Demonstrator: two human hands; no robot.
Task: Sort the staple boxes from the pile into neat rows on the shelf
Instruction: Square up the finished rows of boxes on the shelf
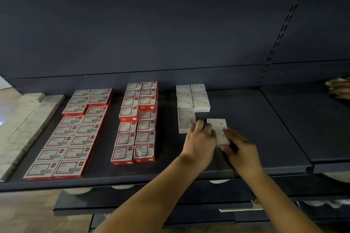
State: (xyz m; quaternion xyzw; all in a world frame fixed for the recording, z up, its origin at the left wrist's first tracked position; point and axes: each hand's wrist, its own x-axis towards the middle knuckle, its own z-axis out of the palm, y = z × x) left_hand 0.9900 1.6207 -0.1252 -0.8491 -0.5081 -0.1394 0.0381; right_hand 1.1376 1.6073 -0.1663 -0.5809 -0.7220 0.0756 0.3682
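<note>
Left hand (200,136): fingers curled over the left edge of the white boxes (217,130) in front of the white block; it holds them from the left, fingertips close to the block's front-left box (186,124)
Right hand (240,149): thumb and fingers pinch the near end of the same boxes from the right; the lower box is partly hidden under the fingers
Held boxes: two white ones, end to end or slightly overlapped, I cannot tell which; they sit on the shelf (265,138) just in front of the right column (199,98), apart from it by a dark gap
White block: two columns; the left one reaches further forward than the right, so the open slot is at the right column's front
Red rows: two double rows (75,128) and (138,119), well to the left, several boxes slightly askew
Risk, skew: the held boxes look turned a little off the columns' line; pushed in so, they would likely jam a corner against the front-left box and break the row
Risk, nudge: the left fingers are so near that box that a push back could shift it sideways
Risk, split: two boxes moved as one may slide apart or ride over each other if the hands press unevenly
Risk, edge: the near box lies toward the shelf's front; a loosened pinch might let it slip off
</note>
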